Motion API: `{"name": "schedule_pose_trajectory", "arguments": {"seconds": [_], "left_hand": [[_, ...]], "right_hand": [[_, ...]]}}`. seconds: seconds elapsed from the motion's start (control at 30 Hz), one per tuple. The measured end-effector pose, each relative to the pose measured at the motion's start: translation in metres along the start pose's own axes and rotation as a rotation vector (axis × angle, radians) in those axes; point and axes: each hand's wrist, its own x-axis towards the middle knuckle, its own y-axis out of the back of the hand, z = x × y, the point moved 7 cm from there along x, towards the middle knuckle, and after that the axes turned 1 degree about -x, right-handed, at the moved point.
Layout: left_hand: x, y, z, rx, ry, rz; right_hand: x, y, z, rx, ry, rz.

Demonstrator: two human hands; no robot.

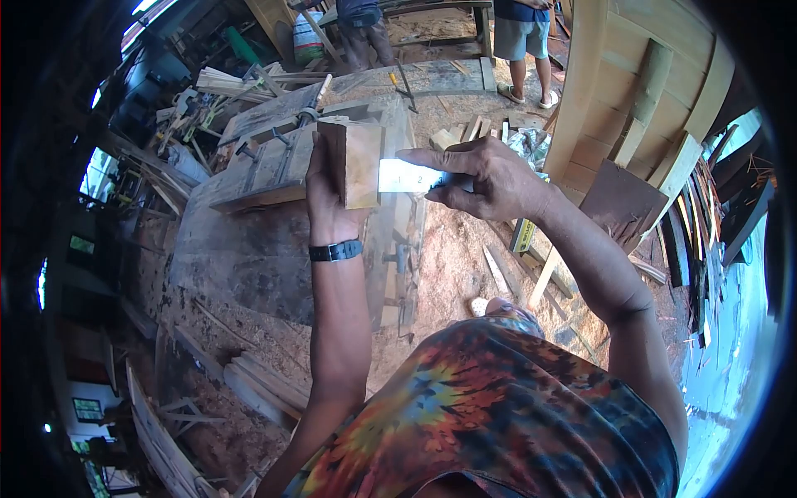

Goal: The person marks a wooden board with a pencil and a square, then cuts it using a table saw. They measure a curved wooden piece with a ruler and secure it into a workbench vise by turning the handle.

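My left hand, with a dark wristwatch on the wrist, grips a short wooden block held up in front of me. The block has a pale, smooth front face and a darker side. From the right, my right hand pinches a shiny ruler blade between index finger and thumb. Its near end meets the right edge of the block. The numbers 1, 2 and 3 show on the blade, partly washed out by glare. Whatever lies farther inside my right palm is hidden.
Below is a worn wooden worktable with a clamped wooden panel. Sawdust and offcuts cover the floor. A large curved wooden piece stands at right, near a yellow lettered object. Two people stand at the back.
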Motion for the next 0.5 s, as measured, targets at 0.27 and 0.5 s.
{"name": "schedule_pose_trajectory", "arguments": {"seconds": [0.27, 0.5], "left_hand": [[0.005, 0.014, 0.004, -0.081, 0.039, -0.023], [0.002, 0.012, 0.006, -0.064, 0.023, -0.029]], "right_hand": [[0.003, -0.002, -0.001, 0.011, 0.046, 0.026], [0.006, -0.004, -0.002, 0.005, 0.006, -0.012]]}}
